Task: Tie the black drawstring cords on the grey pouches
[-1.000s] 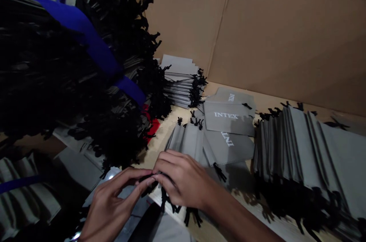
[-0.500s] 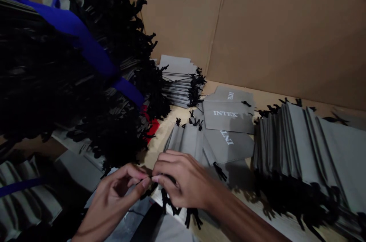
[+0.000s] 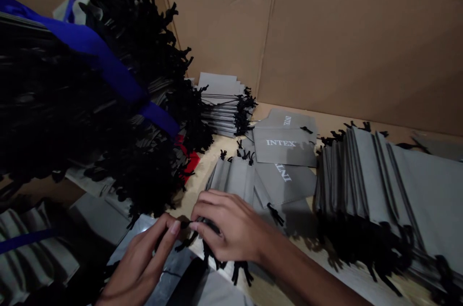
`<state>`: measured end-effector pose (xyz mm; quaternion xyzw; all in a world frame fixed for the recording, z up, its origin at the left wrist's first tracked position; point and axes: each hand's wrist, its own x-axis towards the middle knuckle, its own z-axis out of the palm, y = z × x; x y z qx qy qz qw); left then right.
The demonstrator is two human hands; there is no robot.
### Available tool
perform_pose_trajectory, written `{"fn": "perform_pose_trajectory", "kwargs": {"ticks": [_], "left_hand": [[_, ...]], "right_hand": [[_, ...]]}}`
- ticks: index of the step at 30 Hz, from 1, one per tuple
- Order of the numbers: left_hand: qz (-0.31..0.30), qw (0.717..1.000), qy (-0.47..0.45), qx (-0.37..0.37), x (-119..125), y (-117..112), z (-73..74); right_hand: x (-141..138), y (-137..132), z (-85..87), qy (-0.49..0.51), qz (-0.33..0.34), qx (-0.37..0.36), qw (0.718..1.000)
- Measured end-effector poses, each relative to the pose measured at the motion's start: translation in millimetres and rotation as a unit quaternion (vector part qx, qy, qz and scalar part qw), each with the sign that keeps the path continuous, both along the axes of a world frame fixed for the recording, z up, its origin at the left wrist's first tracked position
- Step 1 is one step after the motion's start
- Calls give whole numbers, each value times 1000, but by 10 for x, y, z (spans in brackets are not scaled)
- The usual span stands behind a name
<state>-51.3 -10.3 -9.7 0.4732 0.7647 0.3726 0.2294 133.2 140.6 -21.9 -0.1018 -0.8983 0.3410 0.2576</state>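
Note:
My left hand (image 3: 148, 253) pinches a short black drawstring (image 3: 185, 224) between thumb and forefinger, at the lower middle of the head view. Close beside it on the right, my right hand (image 3: 226, 224) is closed, its thumb and fingers gripping the same cord. Under and behind the right hand stands a small row of grey drawstring pouches (image 3: 235, 176). Black knotted cord ends (image 3: 242, 272) hang out below that hand. The right palm and whatever else lies in it are hidden.
Grey pouches printed INTEX (image 3: 285, 152) lie flat beyond my hands. A standing row of grey pouches (image 3: 376, 176) is at right, another stack (image 3: 220, 118) at the back. A large black-corded pile with a blue strap (image 3: 108, 60) rises at left. Cardboard walls (image 3: 343, 46) enclose the back.
My left hand has drawn slightly away to the left, opening a small gap with the cord stretched across it. The right hand stays nearly in place. The view has shifted slightly.

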Motion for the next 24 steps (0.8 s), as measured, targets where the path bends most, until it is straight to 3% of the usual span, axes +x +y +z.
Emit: {"fn": "perform_pose_trajectory", "kwargs": {"ticks": [4,9,12,18,24], "left_hand": [[-40,995,-92,-8,-43,-5,-118],[70,954,-292,-2,53,70,-102],[108,927,-360,3,112,127,-103],[115,921,-371,20,92,122,-107],[13,981,-189,-30,-57,2,1]], "right_hand": [[-9,-1,-3,-9,12,-2,1000],[-55,23,-10,2,24,10,1000],[-83,28,-23,25,21,-5,999],[-115,3,-61,56,3,-33,998],[-103,-11,-36,22,-4,-31,999]]}}
